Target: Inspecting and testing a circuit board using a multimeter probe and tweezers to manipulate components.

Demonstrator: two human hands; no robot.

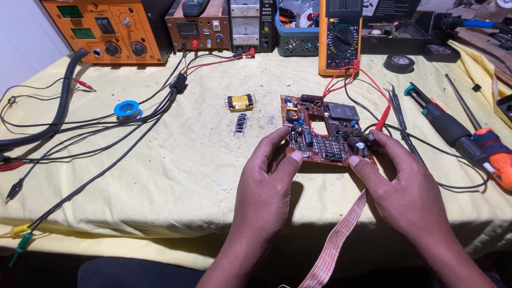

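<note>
Both hands [266, 176] [400, 181] around circuit board [325, 130]

Left hand [266, 184] and right hand [397, 186] forward, fingers curled in grip.

Bench w/ yellow cloth [176, 176], solder reel [127, 110], multimeter [340, 37], tape roll [399, 63], screwdrivers [458, 133]
</note>
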